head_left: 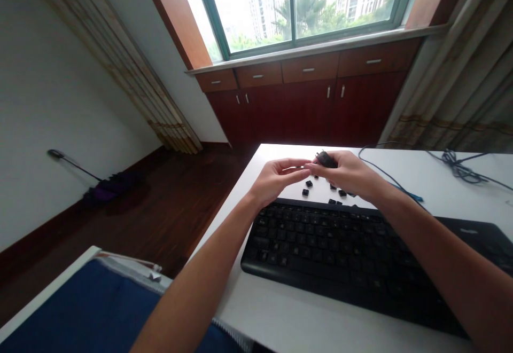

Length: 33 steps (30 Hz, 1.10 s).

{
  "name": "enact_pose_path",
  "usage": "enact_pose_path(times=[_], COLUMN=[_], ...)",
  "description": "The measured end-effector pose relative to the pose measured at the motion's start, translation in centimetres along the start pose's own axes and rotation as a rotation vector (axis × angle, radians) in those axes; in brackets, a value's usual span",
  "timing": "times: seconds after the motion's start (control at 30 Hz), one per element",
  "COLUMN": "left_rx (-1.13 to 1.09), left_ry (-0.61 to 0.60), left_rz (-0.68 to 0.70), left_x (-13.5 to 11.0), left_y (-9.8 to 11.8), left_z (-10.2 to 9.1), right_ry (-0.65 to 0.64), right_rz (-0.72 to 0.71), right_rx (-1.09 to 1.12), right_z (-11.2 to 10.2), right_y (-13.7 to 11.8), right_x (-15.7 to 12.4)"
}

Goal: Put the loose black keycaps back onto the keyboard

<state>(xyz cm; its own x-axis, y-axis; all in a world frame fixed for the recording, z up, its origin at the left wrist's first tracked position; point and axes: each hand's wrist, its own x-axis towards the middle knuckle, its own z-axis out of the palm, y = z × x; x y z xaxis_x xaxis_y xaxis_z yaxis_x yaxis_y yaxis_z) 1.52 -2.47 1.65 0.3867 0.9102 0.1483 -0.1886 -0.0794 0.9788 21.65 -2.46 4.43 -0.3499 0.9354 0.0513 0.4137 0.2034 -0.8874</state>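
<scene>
My right hand (347, 174) is closed around a small black two-pronged tool (326, 159), its thin prongs sticking out toward the upper left. My left hand (276, 179) meets the right fingertips, its thumb and fingers pinched together. Whatever lies between those fingertips is too small to make out. Both hands are above the white table, just beyond the back edge of a black keyboard (316, 238). Loose black keycaps (309, 183) lie scattered below and between the hands, several of them close to the keyboard. My right forearm hides part of the keyboard's right half.
A dark cable (385, 169) with a blue end crosses the white table (280, 299) at right, near a bundled cord (460, 169). A blue fabric-covered surface (80, 310) stands at lower left. Red cabinets (288, 110) sit beneath the window, beyond the table.
</scene>
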Motion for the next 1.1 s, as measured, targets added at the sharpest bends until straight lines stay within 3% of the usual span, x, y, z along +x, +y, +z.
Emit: enact_pose_path(times=[0.27,0.4,0.57,0.87,1.1], left_rx=[0.197,0.244,0.192,0.107,0.161], left_ry=[0.107,0.130,0.137,0.155,0.184], left_rz=[0.102,0.035,-0.051,-0.084,-0.079], left_x=[-0.1,0.1,0.2,0.2,0.0], left_y=[0.0,-0.6,-1.2,-0.3,0.5], left_z=[0.2,0.0,-0.1,-0.4,-1.6], right_ry=[-0.027,0.091,0.143,0.252,0.239], right_rz=[0.087,0.053,0.004,-0.009,-0.176], right_rx=[0.050,-0.022,-0.118,-0.406,-0.454], right_z=[-1.1,-2.4,-3.2,-2.3,-2.1], right_y=[-0.9,-1.1,-1.1,-0.4,-0.7], right_x=[-0.2,-0.3,-0.3,-0.5,-0.8])
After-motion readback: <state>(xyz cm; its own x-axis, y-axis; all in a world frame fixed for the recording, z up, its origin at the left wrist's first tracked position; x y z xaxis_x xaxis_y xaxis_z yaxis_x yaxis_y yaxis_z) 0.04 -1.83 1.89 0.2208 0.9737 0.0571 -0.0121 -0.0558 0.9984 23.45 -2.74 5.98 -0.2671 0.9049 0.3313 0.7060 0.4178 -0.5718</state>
